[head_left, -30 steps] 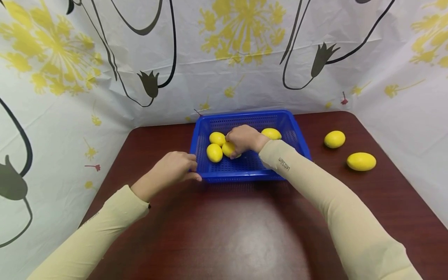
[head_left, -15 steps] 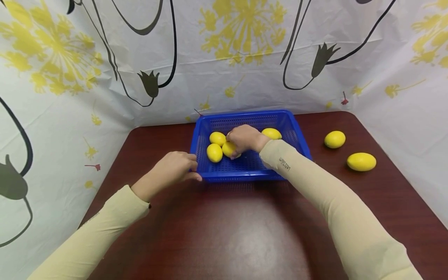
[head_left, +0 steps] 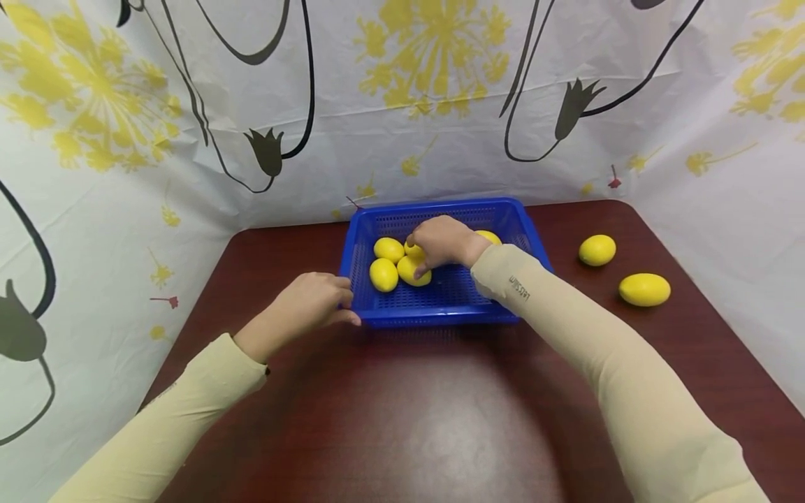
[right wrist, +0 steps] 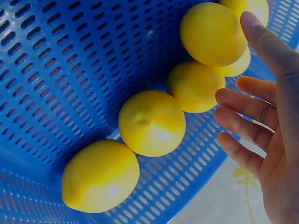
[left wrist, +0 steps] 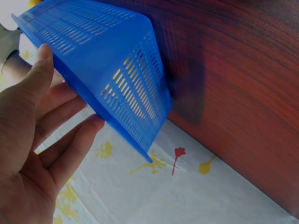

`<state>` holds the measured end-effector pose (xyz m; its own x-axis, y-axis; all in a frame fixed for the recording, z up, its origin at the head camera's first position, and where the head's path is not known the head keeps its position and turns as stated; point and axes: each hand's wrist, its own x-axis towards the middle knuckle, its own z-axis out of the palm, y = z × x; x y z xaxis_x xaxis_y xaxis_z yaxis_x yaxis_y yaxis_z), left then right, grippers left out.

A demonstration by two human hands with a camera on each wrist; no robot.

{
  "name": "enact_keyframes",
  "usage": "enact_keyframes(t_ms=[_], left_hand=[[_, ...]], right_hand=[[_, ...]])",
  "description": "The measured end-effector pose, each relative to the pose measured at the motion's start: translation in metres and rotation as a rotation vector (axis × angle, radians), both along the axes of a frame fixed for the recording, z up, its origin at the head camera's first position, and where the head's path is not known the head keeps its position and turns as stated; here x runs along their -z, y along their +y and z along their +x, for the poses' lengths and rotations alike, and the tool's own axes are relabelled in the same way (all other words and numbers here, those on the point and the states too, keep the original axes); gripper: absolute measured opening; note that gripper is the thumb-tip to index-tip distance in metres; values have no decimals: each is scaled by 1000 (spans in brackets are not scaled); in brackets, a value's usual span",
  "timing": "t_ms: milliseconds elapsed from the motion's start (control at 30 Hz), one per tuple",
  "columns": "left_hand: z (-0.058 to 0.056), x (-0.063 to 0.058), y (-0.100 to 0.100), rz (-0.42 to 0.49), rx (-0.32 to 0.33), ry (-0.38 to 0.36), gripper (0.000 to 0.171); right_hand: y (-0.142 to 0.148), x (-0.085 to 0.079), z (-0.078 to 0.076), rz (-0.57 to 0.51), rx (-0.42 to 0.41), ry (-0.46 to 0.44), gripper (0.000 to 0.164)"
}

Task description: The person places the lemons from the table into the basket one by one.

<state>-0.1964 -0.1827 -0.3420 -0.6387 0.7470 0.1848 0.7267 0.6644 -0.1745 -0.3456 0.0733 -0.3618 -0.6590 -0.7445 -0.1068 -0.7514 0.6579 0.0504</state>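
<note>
A blue perforated plastic basket stands at the back of the table with several yellow lemons in it. My left hand holds the basket's front left corner; in the left wrist view my thumb and fingertips touch the rim on either side of the corner. Inside the basket, my right hand is just above a lemon of the left cluster. The right wrist view shows its fingers spread, curled round nothing, with the thumb close to a lemon; whether they touch I cannot tell.
Two more lemons lie on the dark red-brown table, one at the back right and another nearer. A white flower-patterned sheet hangs behind the table and along its sides. My right forearm partly covers a lemon in the basket.
My right hand has let go of the lemon and risen slightly up and to the right, so more of the lemons shows. My left hand stays at the basket's corner.
</note>
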Motion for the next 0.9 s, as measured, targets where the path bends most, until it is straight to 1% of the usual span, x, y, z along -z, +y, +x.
enact_keyframes(t_ms=[167,333,400,600,700,800,900], left_hand=[[1,0,0,-2,-4,-2,41],[1,0,0,-2,-6,-2,41],[1,0,1,-2,-4,-2,41],[1,-2,2,-15,-9,-16,39],[1,-4,3,-20,-12,-28,39],[1,-4,4,-16,-13,-40,38],[1,-4,4,-15,-10,-40,39]], right_hand=[[3,-9,1,-17,-5,-8,68],[7,-23,3,-38,-22,-10,65],[9,-30,3,-40,-18,-5,65],[13,-58,1,-29,-5,58,66],[14,-71,2,-30,8,72,67],[16,-78,4,-24,16,73,67],[21,-81,6,-18,16,76,67]])
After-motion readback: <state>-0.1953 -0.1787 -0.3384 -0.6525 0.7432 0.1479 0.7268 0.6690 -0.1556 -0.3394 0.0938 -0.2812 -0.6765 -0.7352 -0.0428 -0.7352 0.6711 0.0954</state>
